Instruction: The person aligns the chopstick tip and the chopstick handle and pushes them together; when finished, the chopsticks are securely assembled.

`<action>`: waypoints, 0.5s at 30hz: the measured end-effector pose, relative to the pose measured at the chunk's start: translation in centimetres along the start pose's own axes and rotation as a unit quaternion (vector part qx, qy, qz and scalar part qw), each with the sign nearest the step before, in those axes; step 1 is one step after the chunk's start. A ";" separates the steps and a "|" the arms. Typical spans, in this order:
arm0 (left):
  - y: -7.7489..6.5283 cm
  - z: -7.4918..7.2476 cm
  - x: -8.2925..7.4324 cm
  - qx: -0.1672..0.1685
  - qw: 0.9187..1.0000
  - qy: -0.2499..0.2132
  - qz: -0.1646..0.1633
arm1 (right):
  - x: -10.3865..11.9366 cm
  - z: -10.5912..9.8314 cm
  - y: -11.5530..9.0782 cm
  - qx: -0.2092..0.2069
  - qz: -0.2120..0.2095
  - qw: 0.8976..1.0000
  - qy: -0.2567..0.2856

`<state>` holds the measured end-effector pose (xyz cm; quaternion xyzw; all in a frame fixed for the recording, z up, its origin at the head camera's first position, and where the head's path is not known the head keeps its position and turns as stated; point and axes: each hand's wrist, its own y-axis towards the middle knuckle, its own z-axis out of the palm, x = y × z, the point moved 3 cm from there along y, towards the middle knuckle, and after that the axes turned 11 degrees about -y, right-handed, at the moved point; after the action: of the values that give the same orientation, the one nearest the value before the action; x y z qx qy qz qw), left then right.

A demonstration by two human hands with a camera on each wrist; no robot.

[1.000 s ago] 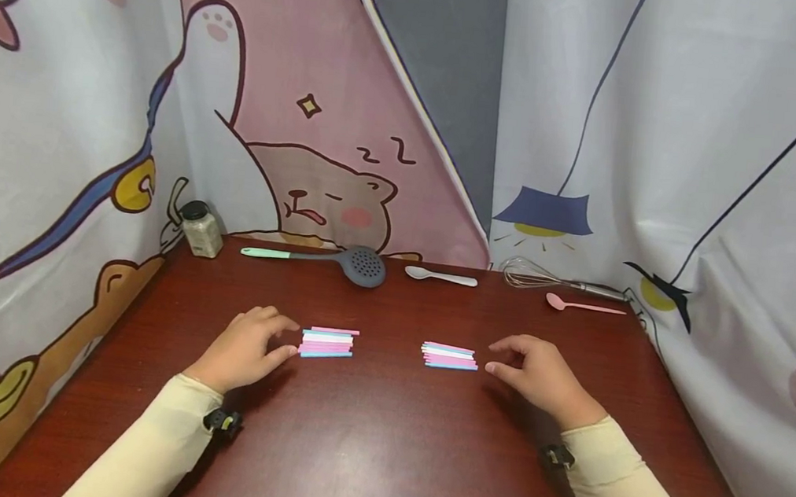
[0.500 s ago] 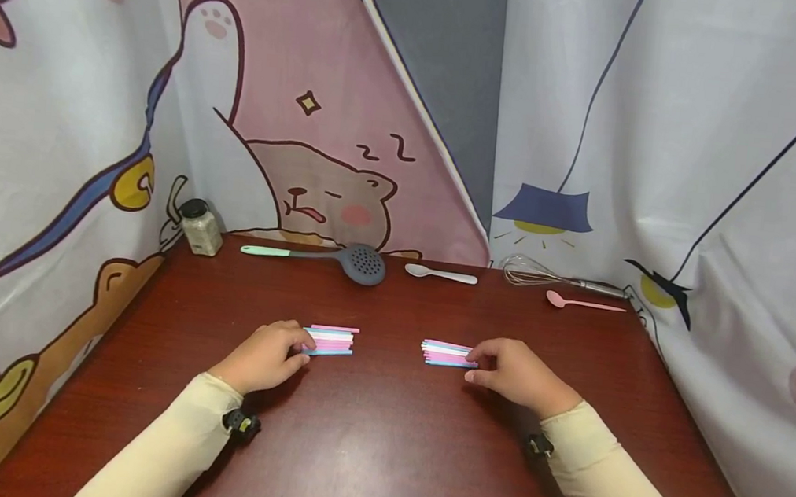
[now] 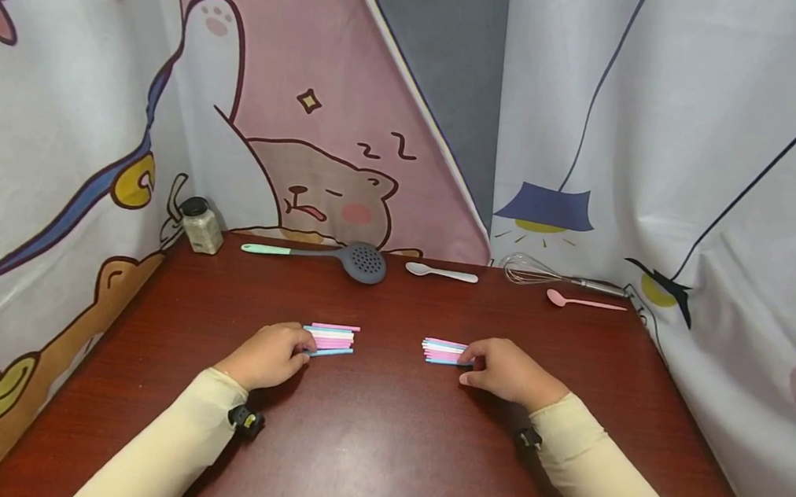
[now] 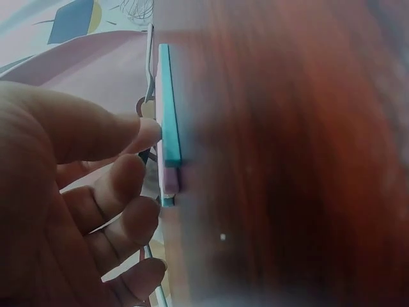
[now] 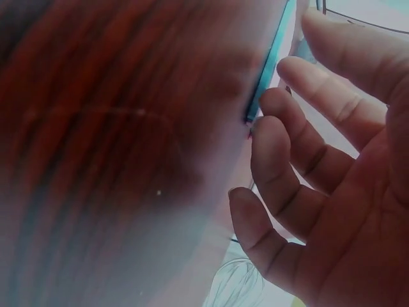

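Observation:
Two small bunches of thin pink, white and blue sticks lie flat on the table in the head view. My left hand [image 3: 266, 354] is at the outer end of the left bunch [image 3: 332, 338], fingertips over it and thumb at its near side. In the left wrist view the thumb is close against a blue stick [image 4: 169, 109], the other fingers loosely bent; contact is hard to tell. Over the outer end of the right bunch [image 3: 441, 351] is my right hand [image 3: 511, 375]. The right wrist view has its fingers spread and slightly bent beside a blue stick [image 5: 271, 64].
Along the back of the dark red table [image 3: 380, 452] lie a slotted turner [image 3: 363, 263], a white spoon [image 3: 442, 273], a whisk [image 3: 534, 271] and a pink spoon [image 3: 557, 298]. A lidded jar [image 3: 202, 227] stands at the back left. Printed curtains hang around the table.
Both hands have moved inward from beside the bunches until their fingers are over the outer ends. The nearest blue stick of the left bunch now lies slightly apart from the others.

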<state>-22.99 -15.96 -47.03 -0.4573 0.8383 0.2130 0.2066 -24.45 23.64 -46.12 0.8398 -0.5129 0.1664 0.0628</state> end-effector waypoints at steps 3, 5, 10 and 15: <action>0.1 0.1 -0.1 0.008 1.000 -0.003 -0.013 | 0.1 0.0 0.2 0.000 0.002 1.000 -0.008; 0.2 0.2 -0.1 0.017 0.999 -0.003 -0.028 | 0.1 0.0 0.3 -0.003 0.002 1.000 -0.018; 0.3 0.3 -0.5 0.040 0.998 0.017 -0.050 | 0.5 0.0 0.5 -0.007 -0.006 0.999 -0.052; 0.3 0.4 -0.9 0.043 0.997 0.028 -0.053 | 1.0 -0.1 0.5 0.003 -0.005 0.997 -0.077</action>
<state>-22.69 -14.98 -46.83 -0.4976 0.8268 0.1526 0.2133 -24.47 22.61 -45.76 0.8527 -0.5118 0.1028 0.0212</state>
